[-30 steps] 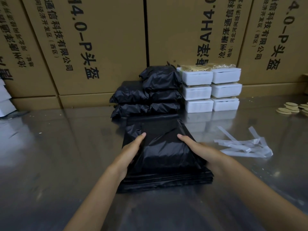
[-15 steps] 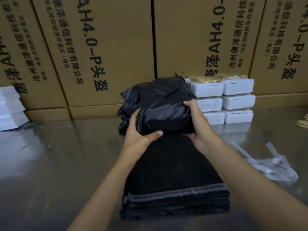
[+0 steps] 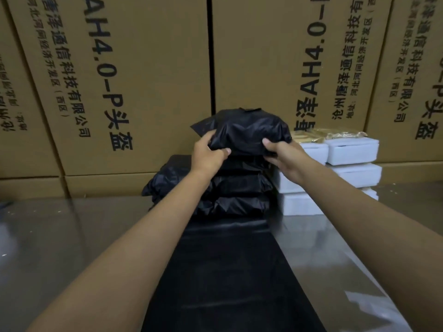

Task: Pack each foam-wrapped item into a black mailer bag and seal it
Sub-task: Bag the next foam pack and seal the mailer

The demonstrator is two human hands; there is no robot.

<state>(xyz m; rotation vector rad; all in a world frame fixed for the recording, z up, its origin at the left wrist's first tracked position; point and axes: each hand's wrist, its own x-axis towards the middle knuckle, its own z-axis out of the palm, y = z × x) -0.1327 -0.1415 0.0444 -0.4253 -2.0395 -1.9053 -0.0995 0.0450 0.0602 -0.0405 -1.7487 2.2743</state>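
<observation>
A packed black mailer bag sits at the top of the pile of packed black bags against the cartons. My left hand grips its left end and my right hand grips its right end. A stack of flat, unused black mailer bags lies on the table between my forearms. To the right of the pile stand white foam-wrapped items in stacks, the top ones showing something gold-coloured.
Large brown cartons with printed text wall off the back of the steel table. A scrap of clear film lies at the lower right.
Both hands lifted the packed bag off the flat bag stack and carried it forward and up onto the pile of packed bags.
</observation>
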